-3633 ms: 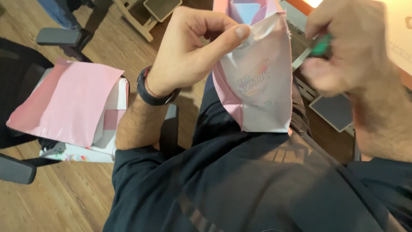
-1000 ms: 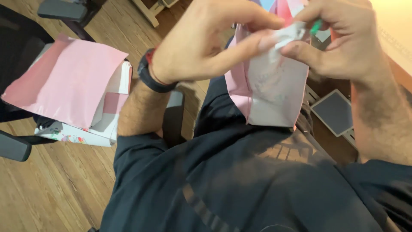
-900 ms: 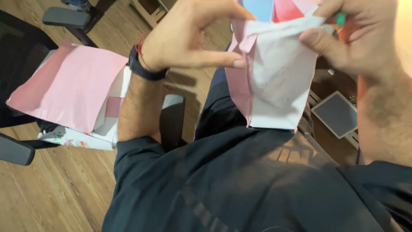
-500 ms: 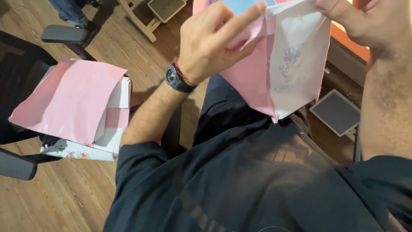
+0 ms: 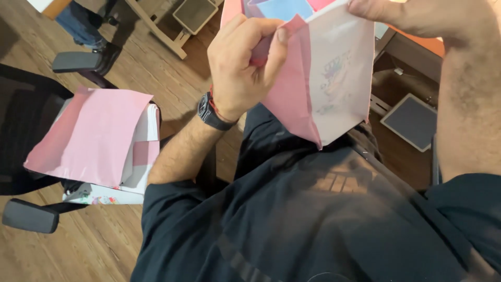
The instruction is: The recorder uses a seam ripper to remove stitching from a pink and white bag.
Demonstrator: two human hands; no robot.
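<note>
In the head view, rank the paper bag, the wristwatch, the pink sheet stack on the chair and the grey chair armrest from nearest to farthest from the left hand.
1. Paper bag: in the left hand, pinched at its pink side.
2. Wristwatch: on that wrist, just below the hand.
3. Pink sheet stack: on the chair, lower left.
4. Grey armrest: bottom left corner, beyond the stack.

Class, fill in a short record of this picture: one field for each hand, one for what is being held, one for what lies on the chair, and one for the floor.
Left hand: left hand pinches the pink side of the paper bag, watch on the wrist
Right hand: right hand grips the bag's top edge at the upper right
Held thing: white and pink paper bag with a coloured print, held up open above the lap
On the chair: stack of pink and white bags on a black office chair
Floor: wooden floor
</note>
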